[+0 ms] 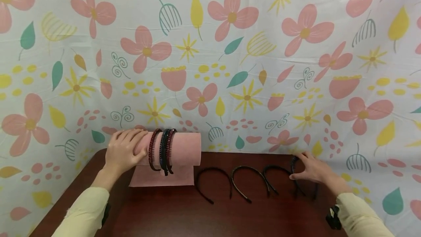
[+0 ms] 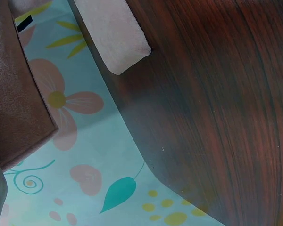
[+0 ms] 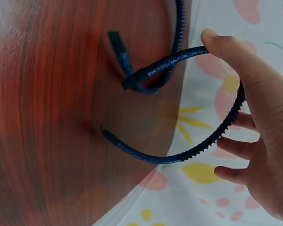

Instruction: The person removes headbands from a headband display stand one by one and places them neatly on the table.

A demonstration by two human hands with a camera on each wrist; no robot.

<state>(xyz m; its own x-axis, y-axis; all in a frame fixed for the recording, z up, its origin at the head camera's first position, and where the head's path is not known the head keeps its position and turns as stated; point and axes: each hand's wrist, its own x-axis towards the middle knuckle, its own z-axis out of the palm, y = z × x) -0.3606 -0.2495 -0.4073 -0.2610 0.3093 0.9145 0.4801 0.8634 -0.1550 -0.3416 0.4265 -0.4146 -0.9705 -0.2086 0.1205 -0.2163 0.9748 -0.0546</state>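
Observation:
My left hand grips the left end of a pink padded headband stand, fingers over the top of its roll and thumb on the front. Three toothed headbands, dark red and black, hang round that roll. In the left wrist view the roll and the pale base appear, the hand being mostly hidden. At the right, my right hand holds a dark blue headband between thumb and fingers. Its ends point toward the table in the right wrist view, beside another dark blue headband.
Along the back of the dark red-brown table lie a black headband, one with a gold-flecked edge and a dark blue one, side by side. A flower-printed cloth hangs right behind the table.

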